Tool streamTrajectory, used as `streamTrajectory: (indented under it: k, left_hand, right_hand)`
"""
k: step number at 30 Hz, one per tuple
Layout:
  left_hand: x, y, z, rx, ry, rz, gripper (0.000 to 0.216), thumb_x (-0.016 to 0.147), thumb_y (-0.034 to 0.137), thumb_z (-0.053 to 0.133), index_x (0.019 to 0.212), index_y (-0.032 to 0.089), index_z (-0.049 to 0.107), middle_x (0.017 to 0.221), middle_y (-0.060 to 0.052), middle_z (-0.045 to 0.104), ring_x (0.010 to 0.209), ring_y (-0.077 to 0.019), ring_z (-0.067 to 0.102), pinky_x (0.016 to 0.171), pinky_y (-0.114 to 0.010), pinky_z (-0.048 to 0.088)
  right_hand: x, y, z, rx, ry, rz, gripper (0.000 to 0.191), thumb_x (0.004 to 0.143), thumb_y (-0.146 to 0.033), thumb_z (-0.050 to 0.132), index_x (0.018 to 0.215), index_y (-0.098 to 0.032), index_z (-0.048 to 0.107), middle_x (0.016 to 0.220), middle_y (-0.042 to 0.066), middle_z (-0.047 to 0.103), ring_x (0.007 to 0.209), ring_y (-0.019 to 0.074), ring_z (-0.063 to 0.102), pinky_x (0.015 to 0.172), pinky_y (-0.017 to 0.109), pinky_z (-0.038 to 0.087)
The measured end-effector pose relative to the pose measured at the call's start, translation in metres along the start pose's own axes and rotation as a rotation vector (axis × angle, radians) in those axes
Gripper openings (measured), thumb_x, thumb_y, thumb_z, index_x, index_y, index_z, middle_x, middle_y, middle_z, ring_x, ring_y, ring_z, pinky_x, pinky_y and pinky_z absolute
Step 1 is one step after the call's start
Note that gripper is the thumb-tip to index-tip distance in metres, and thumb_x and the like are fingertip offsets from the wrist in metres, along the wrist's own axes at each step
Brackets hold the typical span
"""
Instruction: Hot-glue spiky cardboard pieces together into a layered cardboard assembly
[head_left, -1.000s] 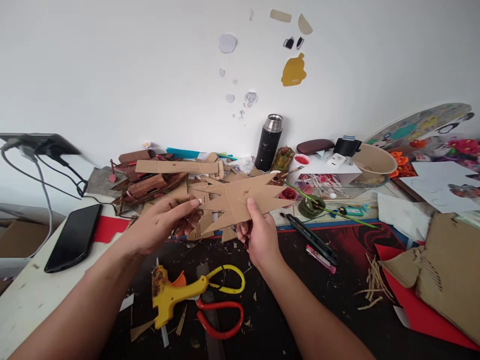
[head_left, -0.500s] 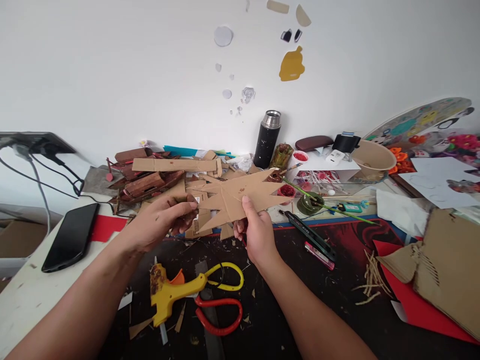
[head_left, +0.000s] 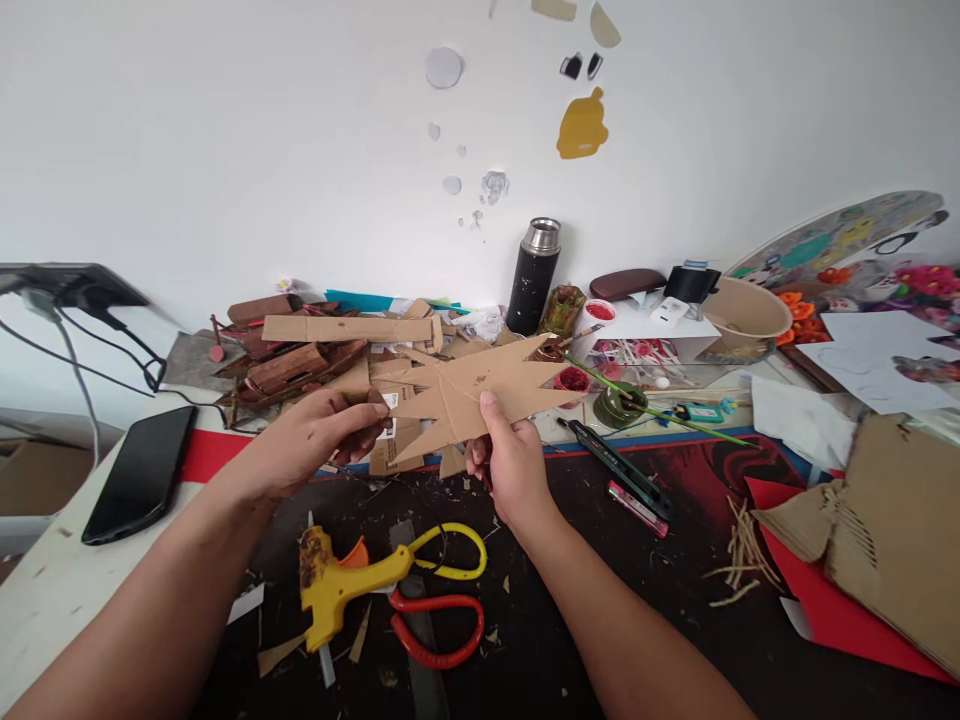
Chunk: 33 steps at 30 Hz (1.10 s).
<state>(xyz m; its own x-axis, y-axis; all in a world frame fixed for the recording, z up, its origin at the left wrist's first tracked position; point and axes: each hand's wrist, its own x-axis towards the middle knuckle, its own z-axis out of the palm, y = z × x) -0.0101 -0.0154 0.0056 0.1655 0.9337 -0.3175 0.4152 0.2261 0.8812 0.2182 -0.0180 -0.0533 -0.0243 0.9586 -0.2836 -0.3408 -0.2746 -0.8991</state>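
Note:
A flat, spiky piece of brown cardboard, cut to points along its edges, is held up over the desk. My right hand grips its lower edge, thumb on top and fingers underneath. At its left end is my left hand, closed with thumb and fingers together; whether it pinches the cardboard tip or something small cannot be seen. Below the hands lie a yellow glue gun and scissors with one yellow and one red handle, their blades partly hidden.
Brown model boats and cardboard scraps lie at the back left. A black flask, red paint pot and green pot stand behind. A utility knife lies right, a phone left.
My left hand has shifted very slightly left. My right hand keeps its hold on the cardboard, which stays nearly still. The view has tilted a little.

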Motion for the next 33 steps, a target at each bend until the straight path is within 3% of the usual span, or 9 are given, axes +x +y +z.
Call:
streamTrajectory:
  k: [12,16,19,22,25,27,33]
  left_hand:
    - [0.0,-0.005,-0.009,0.086,-0.019,0.063,0.054,0.097,0.069,0.065,0.071,0.022,0.058,0.062,0.001,0.058,0.056,-0.0146,0.049,0.053,-0.027,0.04]
    - [-0.002,-0.002,-0.011,0.158,0.061,0.14,0.057,0.097,0.074,0.066,0.074,0.022,0.061,0.064,0.002,0.056,0.056,-0.014,0.047,0.053,-0.027,0.039]
    - [-0.01,0.001,-0.015,0.18,0.249,0.282,0.057,0.106,0.068,0.061,0.073,0.022,0.06,0.065,0.003,0.054,0.059,-0.014,0.047,0.055,-0.027,0.04]
    - [-0.018,0.003,-0.021,0.289,0.393,0.546,0.042,0.106,0.059,0.07,0.087,0.022,0.068,0.081,0.0,0.067,0.075,-0.0178,0.061,0.069,-0.03,0.049]
    - [-0.023,0.007,-0.022,0.498,0.344,0.792,0.033,0.099,0.056,0.084,0.107,0.025,0.074,0.105,-0.004,0.077,0.104,-0.0247,0.07,0.092,-0.036,0.054]
    - [-0.024,0.01,-0.019,0.614,0.292,0.881,0.034,0.1,0.055,0.084,0.115,0.026,0.074,0.111,-0.005,0.078,0.112,-0.0265,0.07,0.1,-0.039,0.053]
    - [-0.024,0.016,-0.008,0.778,0.286,0.955,0.006,0.108,0.03,0.073,0.111,0.026,0.075,0.111,-0.005,0.079,0.111,-0.0262,0.07,0.099,-0.041,0.051]
  right_hand:
    - [0.0,0.001,-0.001,-0.002,-0.001,0.017,0.074,0.076,-0.085,0.08,0.047,-0.026,0.049,0.041,-0.002,0.046,0.037,0.0121,0.048,0.036,0.024,0.032]
    - [0.002,0.002,0.0,0.061,0.001,0.048,0.07,0.074,-0.082,0.084,0.05,-0.025,0.05,0.041,-0.004,0.045,0.036,0.0109,0.044,0.035,0.024,0.03]
    - [0.003,0.0,0.0,0.133,0.009,0.08,0.065,0.071,-0.076,0.088,0.056,-0.025,0.05,0.041,-0.007,0.042,0.035,0.0094,0.039,0.034,0.023,0.028]
    - [0.002,-0.001,0.0,0.185,-0.01,0.119,0.061,0.071,-0.071,0.09,0.06,-0.026,0.051,0.04,-0.01,0.037,0.034,0.0093,0.037,0.034,0.023,0.027]
    - [0.001,-0.001,0.0,0.206,-0.034,0.168,0.057,0.073,-0.068,0.09,0.063,-0.025,0.053,0.039,-0.012,0.034,0.034,0.0097,0.037,0.035,0.023,0.027]
    - [0.001,-0.001,0.0,0.215,-0.042,0.194,0.057,0.075,-0.066,0.089,0.062,-0.025,0.052,0.039,-0.011,0.035,0.034,0.0101,0.038,0.035,0.023,0.026]
    - [0.002,-0.002,0.001,0.245,-0.026,0.25,0.055,0.081,-0.062,0.087,0.063,-0.026,0.049,0.04,-0.011,0.036,0.034,0.0097,0.038,0.036,0.022,0.023]
